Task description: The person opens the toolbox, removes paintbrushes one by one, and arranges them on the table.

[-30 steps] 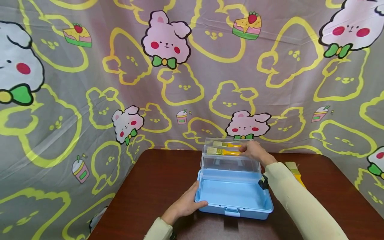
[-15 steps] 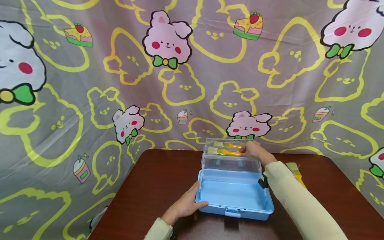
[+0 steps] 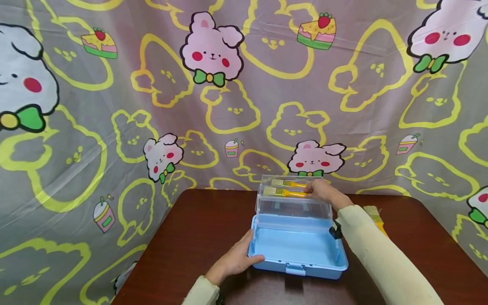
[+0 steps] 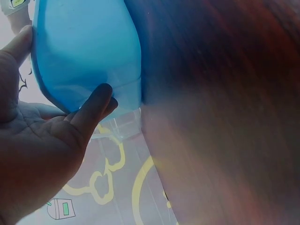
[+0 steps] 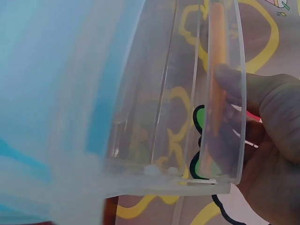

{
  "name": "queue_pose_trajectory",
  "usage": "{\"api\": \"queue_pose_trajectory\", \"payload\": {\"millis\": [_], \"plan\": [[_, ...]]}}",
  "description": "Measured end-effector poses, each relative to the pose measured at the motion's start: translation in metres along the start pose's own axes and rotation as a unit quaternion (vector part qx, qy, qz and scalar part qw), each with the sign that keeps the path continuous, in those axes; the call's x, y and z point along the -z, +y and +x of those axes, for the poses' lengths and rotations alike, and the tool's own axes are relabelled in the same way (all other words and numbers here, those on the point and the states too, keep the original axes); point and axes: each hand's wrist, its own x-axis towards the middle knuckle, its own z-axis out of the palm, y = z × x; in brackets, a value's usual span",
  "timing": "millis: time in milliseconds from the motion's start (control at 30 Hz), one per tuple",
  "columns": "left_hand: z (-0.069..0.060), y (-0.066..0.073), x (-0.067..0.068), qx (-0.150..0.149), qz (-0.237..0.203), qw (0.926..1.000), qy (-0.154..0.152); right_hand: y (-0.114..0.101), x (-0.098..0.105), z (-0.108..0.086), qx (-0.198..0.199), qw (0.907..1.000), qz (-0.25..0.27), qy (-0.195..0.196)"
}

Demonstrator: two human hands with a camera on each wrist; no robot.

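A light blue storage box stands with its clear lid raised at the back. My left hand holds its front left corner, the thumb at the front rim and the other fingers along the left side. In the left wrist view, the left hand has its fingertips against the outer wall. Two paintbrushes with yellow handles lie in a clear tray above the box: a rear brush and a front brush. My right hand pinches the front brush's handle end. The right wrist view shows the yellow-orange handle behind clear plastic.
Another paintbrush with a yellow handle lies on the dark brown table, partly hidden by the right sleeve. A patterned cloth hangs behind and beside the table. The box's latch hangs at its front.
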Motion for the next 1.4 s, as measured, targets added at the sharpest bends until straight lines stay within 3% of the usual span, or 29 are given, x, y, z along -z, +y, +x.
{"api": "queue_pose_trajectory", "payload": {"millis": [333, 567, 900, 1400], "plan": [[0.000, 0.000, -0.001, 0.003, -0.002, 1.0000, -0.003, 0.006, -0.005, -0.004, 0.046, 0.9988, -0.009, 0.013], [-0.001, 0.000, -0.002, 0.000, -0.004, 1.0000, -0.002, 0.006, -0.003, -0.010, 0.050, 0.9987, -0.007, 0.009], [-0.002, -0.001, -0.003, 0.000, -0.003, 1.0000, -0.002, 0.000, 0.000, -0.019, 0.078, 0.9956, -0.050, 0.014], [-0.001, -0.004, -0.002, -0.010, -0.002, 0.9999, 0.003, -0.011, 0.005, -0.032, 0.101, 0.9911, -0.075, 0.043]]}}
